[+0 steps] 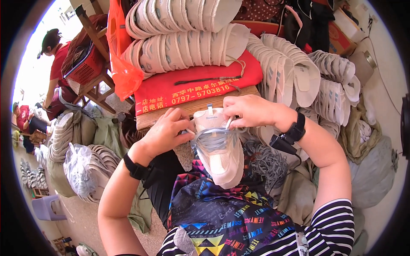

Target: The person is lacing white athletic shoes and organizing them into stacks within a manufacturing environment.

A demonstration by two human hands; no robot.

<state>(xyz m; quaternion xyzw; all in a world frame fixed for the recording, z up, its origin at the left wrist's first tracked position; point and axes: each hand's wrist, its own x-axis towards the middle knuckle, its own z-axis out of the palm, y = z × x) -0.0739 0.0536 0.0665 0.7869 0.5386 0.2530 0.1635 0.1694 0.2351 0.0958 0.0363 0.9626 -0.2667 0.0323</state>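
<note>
Lying lengthwise: white shoe [221, 164], tongue [208, 116] toward bench [156, 121], toe [227, 180] toward the patterned apron [213, 209] | left hand [170, 128] pinching grey lace [211, 139] at the shoe's left side | right hand [251, 112] pinching it at the right | shoe midway between, both hands similarly near

An orange bag [126, 82] hangs near a wooden chair [97, 90] that carries a red basket [86, 67]; beyond is a person in red [60, 64], with another person [23, 117] farther off. A lilac stool [46, 208] is on the floor [87, 217]. At the right, a pale sack [375, 173] (a bulging one) slumps near the wall [386, 55], well below a red carton [340, 39].
</note>
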